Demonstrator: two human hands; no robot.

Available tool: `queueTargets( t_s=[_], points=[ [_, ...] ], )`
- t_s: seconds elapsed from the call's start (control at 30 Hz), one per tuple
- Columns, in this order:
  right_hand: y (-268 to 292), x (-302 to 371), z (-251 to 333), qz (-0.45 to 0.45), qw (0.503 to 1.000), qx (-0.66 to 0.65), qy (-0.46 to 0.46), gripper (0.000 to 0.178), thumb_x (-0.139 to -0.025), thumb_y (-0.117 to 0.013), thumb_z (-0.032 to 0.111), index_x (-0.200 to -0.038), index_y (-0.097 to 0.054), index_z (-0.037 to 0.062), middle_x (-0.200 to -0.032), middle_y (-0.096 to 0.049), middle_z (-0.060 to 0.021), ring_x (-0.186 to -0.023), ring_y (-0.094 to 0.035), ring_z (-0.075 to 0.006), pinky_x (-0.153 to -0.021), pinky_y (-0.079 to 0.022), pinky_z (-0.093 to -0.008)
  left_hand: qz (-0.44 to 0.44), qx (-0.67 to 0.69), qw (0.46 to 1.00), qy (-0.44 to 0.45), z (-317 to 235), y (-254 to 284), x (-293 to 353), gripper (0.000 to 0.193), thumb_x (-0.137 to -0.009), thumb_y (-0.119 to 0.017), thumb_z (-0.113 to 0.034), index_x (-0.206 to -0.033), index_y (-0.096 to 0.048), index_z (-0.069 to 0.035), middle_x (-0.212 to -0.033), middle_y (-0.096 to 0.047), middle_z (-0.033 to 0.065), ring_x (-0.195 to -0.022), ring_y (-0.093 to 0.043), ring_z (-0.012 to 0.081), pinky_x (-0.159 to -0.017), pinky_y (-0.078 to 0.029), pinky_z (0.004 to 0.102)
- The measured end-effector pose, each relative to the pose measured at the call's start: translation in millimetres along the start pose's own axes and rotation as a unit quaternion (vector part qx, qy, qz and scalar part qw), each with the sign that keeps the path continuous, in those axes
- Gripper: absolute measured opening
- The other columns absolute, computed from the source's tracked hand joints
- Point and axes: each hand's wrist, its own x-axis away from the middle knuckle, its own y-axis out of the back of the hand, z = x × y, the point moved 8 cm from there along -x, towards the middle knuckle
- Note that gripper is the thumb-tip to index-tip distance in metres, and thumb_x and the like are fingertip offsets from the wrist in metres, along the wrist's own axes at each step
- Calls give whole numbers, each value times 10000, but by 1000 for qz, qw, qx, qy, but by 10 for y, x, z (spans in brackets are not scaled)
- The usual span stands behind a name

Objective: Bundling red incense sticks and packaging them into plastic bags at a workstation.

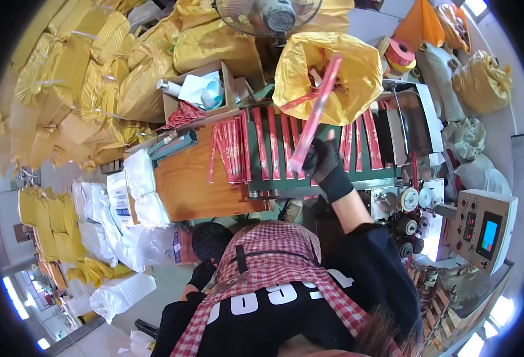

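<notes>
Here's the right hand (322, 162), black-gloved and out over the green belt (253, 166), fingers closed on the near part of a long red packet (317, 116), thumb sticking up clear of it. The packet slants up and away — its far end over the mouth of the yellow sack (366, 65), its near end over the belt. More of its kind, the belt packets (274, 143), lie side by side beneath, with a tight bunch (231, 149) fanned at the edge of the wooden table (184, 184).

And the left hand (202, 274)? Low beside the checked apron (268, 244), gloved too, apparently with nothing in it; whether its fingers are curled or spread, I can't tell from here.

Now, the risk. A grip so near one end leaves a lot of packet to swing; let those fingers loosen, and it could twist or drop across the row, knocking its neighbours askew. The sack's rim is crumpled and soft, so a low far end might snag on it. And the wheels (409, 199) to the right — a sleeve straying there could catch, should they be turning.
</notes>
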Motion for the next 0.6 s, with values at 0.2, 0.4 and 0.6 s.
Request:
queueTargets(
  t_s=[0.2, 0.4, 0.6],
  points=[
    [511, 155, -907, -180, 983, 15, -34, 277, -934, -517, 351, -907, -613, 92, -665, -600, -7, -503, -510, -111, -424, -378, -224, 30, -2, 998, 54, 212, -2, 22, 436, -882, -547, -352, -1235, -541, -96, -1168, -618, 151, -1088, -579, 330, -896, -462, 379],
    [441, 740, -2479, -144, 960, -92, -223, 91, -922, -550, 172, -914, -612, 106, -773, -651, -24, -603, -589, -125, -460, -407, -209, 45, -45, 997, -51, 925, -81, -283, 269, -917, -504, -272, -1043, -572, -45, -947, -645, 131, -887, -622, 266, -768, -481, 356],
    [-138, 665, -2739, -201, 960, -1, -195, 57, -901, -597, 117, -944, -613, 85, -864, -665, -19, -773, -642, -103, -533, -459, -211, -104, 6, 994, -32, 1580, 383, -226, 353, -891, -500, -408, -1050, -609, -112, -937, -650, 187, -882, -624, 388, -720, -492, 488]
  ],
)
